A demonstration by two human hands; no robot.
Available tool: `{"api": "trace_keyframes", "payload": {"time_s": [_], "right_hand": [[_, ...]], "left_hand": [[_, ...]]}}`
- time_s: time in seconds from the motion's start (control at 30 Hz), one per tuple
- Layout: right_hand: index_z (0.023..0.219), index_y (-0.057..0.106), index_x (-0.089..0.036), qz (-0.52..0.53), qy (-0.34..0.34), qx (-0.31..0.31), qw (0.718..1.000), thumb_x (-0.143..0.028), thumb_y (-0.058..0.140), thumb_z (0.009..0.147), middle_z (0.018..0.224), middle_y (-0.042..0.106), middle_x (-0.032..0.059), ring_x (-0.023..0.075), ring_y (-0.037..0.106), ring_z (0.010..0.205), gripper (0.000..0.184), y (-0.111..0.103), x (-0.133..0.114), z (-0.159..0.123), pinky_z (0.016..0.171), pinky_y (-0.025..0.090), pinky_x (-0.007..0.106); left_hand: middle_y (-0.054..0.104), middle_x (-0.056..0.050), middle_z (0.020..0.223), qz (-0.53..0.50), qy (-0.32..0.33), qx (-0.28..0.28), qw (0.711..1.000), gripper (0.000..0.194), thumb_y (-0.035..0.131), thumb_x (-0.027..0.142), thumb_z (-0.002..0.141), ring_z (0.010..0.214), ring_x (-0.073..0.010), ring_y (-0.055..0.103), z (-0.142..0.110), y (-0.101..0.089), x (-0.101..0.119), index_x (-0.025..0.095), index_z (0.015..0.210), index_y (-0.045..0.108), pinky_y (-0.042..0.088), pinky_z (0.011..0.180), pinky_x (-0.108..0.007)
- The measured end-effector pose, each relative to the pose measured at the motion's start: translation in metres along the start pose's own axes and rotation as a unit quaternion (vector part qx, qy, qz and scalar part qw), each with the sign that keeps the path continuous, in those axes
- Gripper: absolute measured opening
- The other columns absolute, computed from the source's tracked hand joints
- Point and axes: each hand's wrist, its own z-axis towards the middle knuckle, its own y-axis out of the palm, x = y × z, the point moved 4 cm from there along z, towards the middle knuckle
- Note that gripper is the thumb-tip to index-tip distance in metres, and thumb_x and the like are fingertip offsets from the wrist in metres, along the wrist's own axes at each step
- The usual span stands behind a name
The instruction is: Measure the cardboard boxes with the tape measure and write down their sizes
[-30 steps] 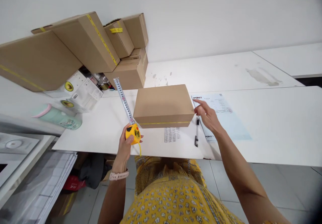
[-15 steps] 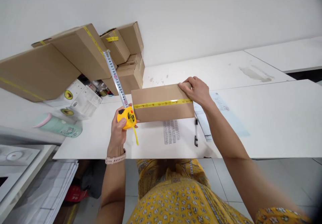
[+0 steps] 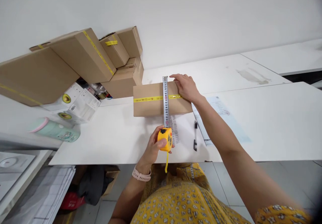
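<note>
The left hand (image 3: 152, 147) is closed on the tape (image 3: 164, 139), its strip across the box (image 3: 148, 109). The right hand (image 3: 187, 87), fingers apart, touches the box. A pen (image 3: 195, 136) lies near.

Your left hand (image 3: 156, 145) grips the yellow tape measure (image 3: 164, 139), its blade (image 3: 165, 99) run out across the box (image 3: 148, 99) and past the far edge. Your right hand (image 3: 186, 87) rests on the box's right part, index finger reaching toward the blade's tip. Right of the box, your pen (image 3: 195, 136) lies beside the folder (image 3: 220, 121) on the white table (image 3: 271, 123). More cartons (image 3: 83, 56) stand at the left.
</note>
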Motion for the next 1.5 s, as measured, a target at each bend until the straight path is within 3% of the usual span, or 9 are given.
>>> {"api": "trace_keyframes", "payload": {"time_s": [0.2, 0.53, 0.83, 1.33, 1.43, 1.5], "right_hand": [[0.142, 0.057, -0.033, -0.057, -0.041, -0.016, 0.997, -0.011, 0.029, 0.097, 0.107, 0.067, 0.0092, 0.0278, 0.051, 0.094, 0.058, 0.001, -0.003, -0.002, 0.085, 0.036, 0.042], [0.133, 0.066, -0.036, -0.062, -0.045, -0.028, 0.997, -0.015, 0.031, 0.100, 0.112, 0.064, 0.0095, 0.0277, 0.048, 0.096, 0.053, 0.006, 0.002, -0.001, 0.086, 0.035, 0.043], [0.131, 0.068, -0.035, -0.041, -0.037, -0.025, 0.998, -0.017, 0.030, 0.101, 0.109, 0.064, 0.0098, 0.0277, 0.048, 0.095, 0.052, 0.004, 0.000, -0.002, 0.086, 0.035, 0.043], [0.137, 0.064, -0.036, -0.044, -0.028, -0.032, 0.998, -0.018, 0.029, 0.101, 0.111, 0.063, 0.0102, 0.0292, 0.049, 0.098, 0.053, 0.002, -0.002, -0.005, 0.088, 0.037, 0.046], [0.144, 0.056, -0.031, -0.050, -0.010, -0.021, 0.998, -0.025, 0.026, 0.103, 0.110, 0.065, 0.0109, 0.0303, 0.050, 0.101, 0.051, 0.004, 0.001, -0.004, 0.089, 0.038, 0.047], [0.137, 0.061, -0.026, -0.056, 0.002, -0.022, 0.998, -0.035, 0.028, 0.104, 0.112, 0.067, 0.0121, 0.0315, 0.050, 0.104, 0.047, 0.007, 0.004, 0.000, 0.090, 0.039, 0.048]], "left_hand": [[0.056, -0.012, 0.133, -0.007, -0.021, 0.006, 1.000, 0.068, 0.082, 0.049, 0.070, 0.071, -0.0215, 0.075, -0.003, 0.003, -0.010, 0.024, 0.126, 0.051, 0.060, 0.052, -0.030], [0.060, -0.007, 0.123, -0.003, -0.019, -0.002, 1.000, 0.071, 0.084, 0.051, 0.070, 0.078, -0.0178, 0.071, -0.001, 0.014, -0.030, 0.026, 0.127, 0.050, 0.060, 0.059, -0.028], [0.061, -0.008, 0.124, 0.009, -0.008, -0.008, 1.000, 0.071, 0.084, 0.052, 0.073, 0.088, -0.0172, 0.066, -0.002, 0.019, -0.031, 0.027, 0.129, 0.049, 0.061, 0.072, -0.031], [0.063, -0.007, 0.113, 0.035, 0.000, -0.008, 0.999, 0.069, 0.082, 0.056, 0.074, 0.083, -0.0180, 0.067, -0.003, 0.019, -0.028, 0.025, 0.128, 0.052, 0.061, 0.070, -0.032], [0.064, -0.009, 0.118, 0.031, 0.005, -0.017, 0.999, 0.072, 0.081, 0.054, 0.075, 0.085, -0.0206, 0.070, -0.010, 0.015, -0.029, 0.026, 0.134, 0.049, 0.061, 0.067, -0.032], [0.063, -0.010, 0.120, 0.038, 0.019, -0.023, 0.999, 0.076, 0.082, 0.055, 0.074, 0.089, -0.0234, 0.070, -0.017, 0.011, -0.029, 0.027, 0.136, 0.048, 0.060, 0.066, -0.032]]}}
